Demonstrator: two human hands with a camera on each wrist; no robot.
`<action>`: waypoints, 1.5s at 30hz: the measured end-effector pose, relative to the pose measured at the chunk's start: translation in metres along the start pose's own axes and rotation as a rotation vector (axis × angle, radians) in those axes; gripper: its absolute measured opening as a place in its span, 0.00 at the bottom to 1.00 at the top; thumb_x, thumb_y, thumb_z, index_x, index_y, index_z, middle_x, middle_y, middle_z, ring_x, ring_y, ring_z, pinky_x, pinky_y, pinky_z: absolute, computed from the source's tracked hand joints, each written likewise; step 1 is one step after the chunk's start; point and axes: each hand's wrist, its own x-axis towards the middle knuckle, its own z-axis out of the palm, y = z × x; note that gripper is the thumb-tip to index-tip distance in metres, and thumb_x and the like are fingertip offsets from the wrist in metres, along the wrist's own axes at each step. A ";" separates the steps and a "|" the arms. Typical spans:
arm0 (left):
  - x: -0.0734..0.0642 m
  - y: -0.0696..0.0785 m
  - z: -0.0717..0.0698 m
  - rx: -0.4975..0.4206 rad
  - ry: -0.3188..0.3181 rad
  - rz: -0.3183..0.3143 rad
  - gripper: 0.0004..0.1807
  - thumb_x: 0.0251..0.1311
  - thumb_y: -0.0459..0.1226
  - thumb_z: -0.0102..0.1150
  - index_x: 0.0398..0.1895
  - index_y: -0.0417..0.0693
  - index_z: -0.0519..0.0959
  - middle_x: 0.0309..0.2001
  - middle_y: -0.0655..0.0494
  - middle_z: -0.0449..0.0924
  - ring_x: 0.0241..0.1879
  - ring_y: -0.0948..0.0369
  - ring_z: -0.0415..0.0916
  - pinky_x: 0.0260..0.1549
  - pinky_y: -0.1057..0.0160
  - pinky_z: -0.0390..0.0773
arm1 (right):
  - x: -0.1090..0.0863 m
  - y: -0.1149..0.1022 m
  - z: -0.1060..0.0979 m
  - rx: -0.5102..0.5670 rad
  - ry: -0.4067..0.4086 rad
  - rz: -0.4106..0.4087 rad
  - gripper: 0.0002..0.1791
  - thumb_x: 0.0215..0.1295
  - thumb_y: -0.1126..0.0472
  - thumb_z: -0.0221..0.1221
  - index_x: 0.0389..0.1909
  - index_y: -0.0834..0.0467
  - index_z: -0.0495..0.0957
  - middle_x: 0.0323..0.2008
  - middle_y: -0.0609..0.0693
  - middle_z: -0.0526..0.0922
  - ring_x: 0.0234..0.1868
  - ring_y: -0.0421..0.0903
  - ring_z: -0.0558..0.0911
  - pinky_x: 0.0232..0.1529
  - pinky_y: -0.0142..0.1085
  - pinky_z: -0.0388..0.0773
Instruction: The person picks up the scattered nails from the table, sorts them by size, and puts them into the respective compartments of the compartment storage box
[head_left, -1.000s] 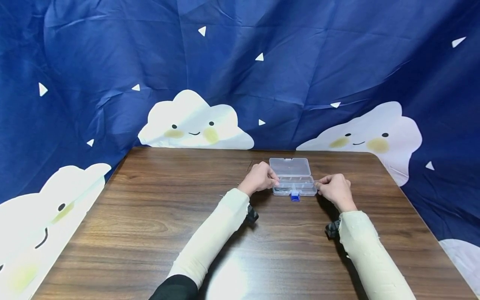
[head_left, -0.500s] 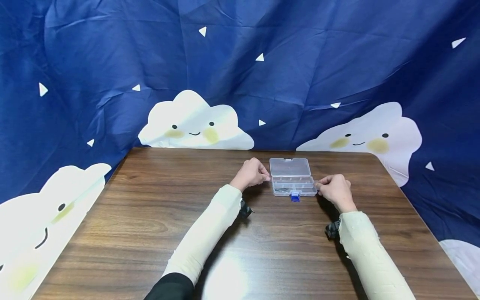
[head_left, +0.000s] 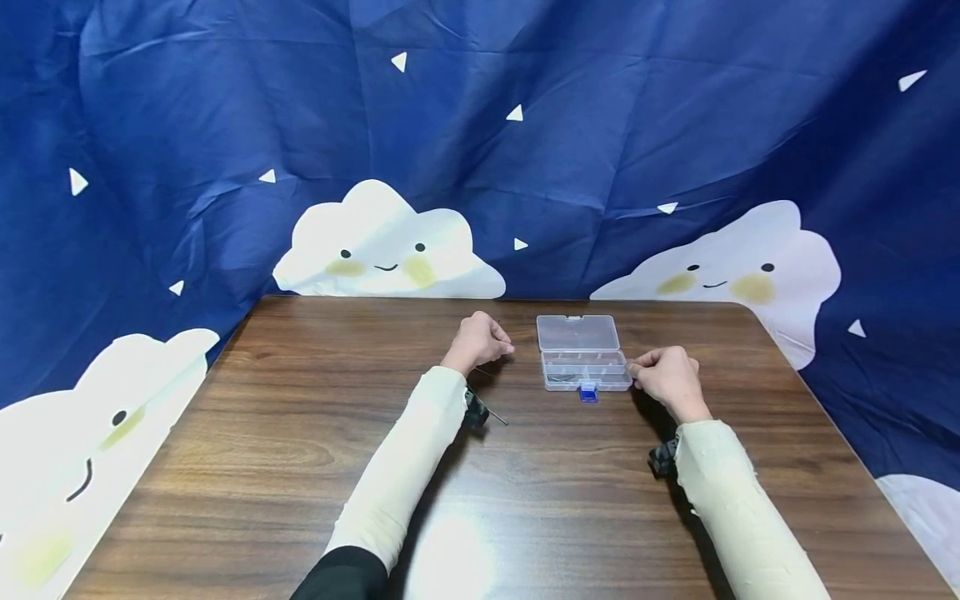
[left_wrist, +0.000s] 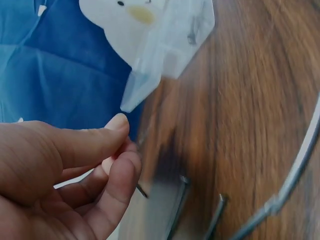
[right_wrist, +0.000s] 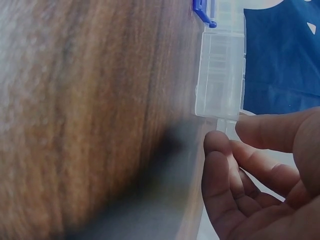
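Note:
A clear plastic compartment box (head_left: 587,379) with a blue latch stands on the table, its lid raised at the back. Thin metal pieces lie in its front left compartment. My right hand (head_left: 670,382) holds the box's right end, thumb at the upper corner and curled index finger lower down. My left hand (head_left: 480,342) is left of the box, thumb and index tips close together and nothing visible between them. Below it in the left wrist view lie nails (left_wrist: 216,216) with flat heads. One dark nail tip (left_wrist: 142,191) shows past the fingers, its remainder hidden.
The brown wooden table (head_left: 300,450) extends around both arms. One metal rod (head_left: 497,416) lies beside the left wrist camera. Behind the table hangs a blue curtain (head_left: 450,125) with white clouds.
My left hand has moved left, from over the box's left end to above the nails on the table. The right hand stays at the box's right end.

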 end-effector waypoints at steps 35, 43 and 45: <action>0.030 -0.017 0.001 0.089 0.128 -0.229 0.15 0.54 0.44 0.76 0.16 0.48 0.84 0.44 0.45 0.84 0.46 0.44 0.81 0.43 0.51 0.81 | 0.003 -0.001 0.003 -0.035 -0.014 0.033 0.11 0.65 0.59 0.64 0.32 0.64 0.88 0.20 0.51 0.85 0.44 0.57 0.79 0.49 0.47 0.68; 0.032 -0.015 0.001 0.205 0.067 -0.174 0.10 0.65 0.35 0.60 0.25 0.44 0.73 0.40 0.44 0.80 0.42 0.45 0.79 0.42 0.51 0.79 | 0.003 -0.002 0.001 -0.037 -0.011 0.014 0.11 0.65 0.60 0.64 0.33 0.64 0.88 0.19 0.51 0.85 0.43 0.57 0.80 0.50 0.48 0.67; 0.032 -0.014 0.001 0.251 0.027 -0.147 0.09 0.67 0.34 0.54 0.27 0.44 0.71 0.39 0.44 0.79 0.40 0.47 0.78 0.42 0.53 0.78 | 0.003 -0.002 0.001 -0.034 -0.020 0.022 0.11 0.65 0.60 0.64 0.33 0.65 0.88 0.20 0.51 0.85 0.44 0.57 0.80 0.52 0.49 0.67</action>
